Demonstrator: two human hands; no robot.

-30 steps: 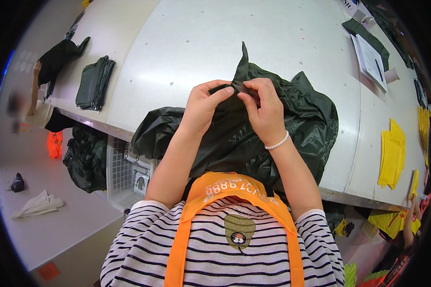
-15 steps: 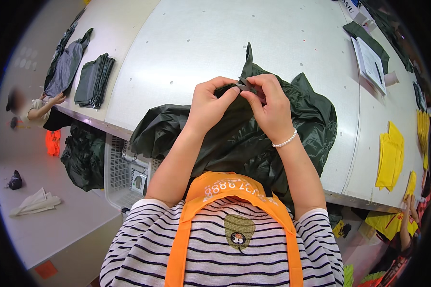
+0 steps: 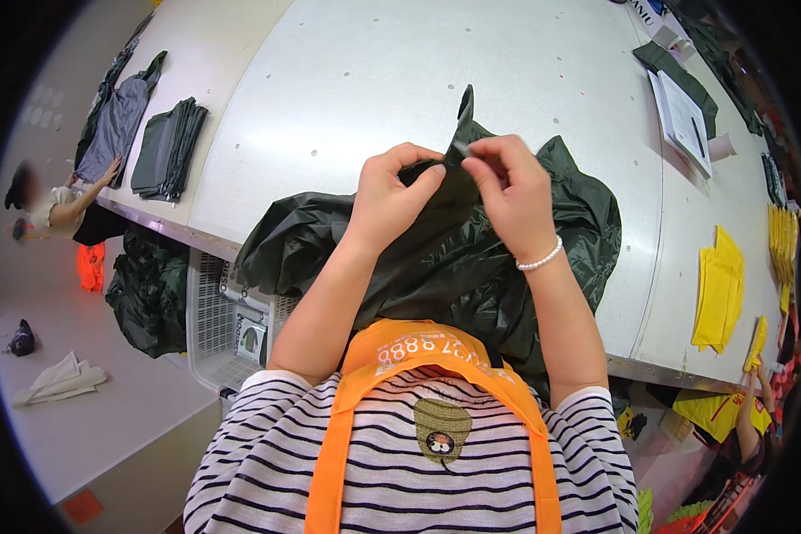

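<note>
Both hands, left hand [image 3: 392, 198] and right hand [image 3: 510, 191], fingers pinched shut on dark green garment [image 3: 472, 258] above white tabletop [image 3: 365, 80].

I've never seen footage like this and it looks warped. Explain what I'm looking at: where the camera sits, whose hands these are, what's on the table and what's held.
There is no machine here. The camera sits on a person's head and looks down, and its wide lens bends the straight edges. The left hand and right hand are that person's own. Both pinch a raised edge of a dark green garment between their fingers; the rest lies crumpled on the white table. Further off lie a stack of dark folded pieces, yellow fabric pieces and some papers. A co-worker stands far left.
</note>
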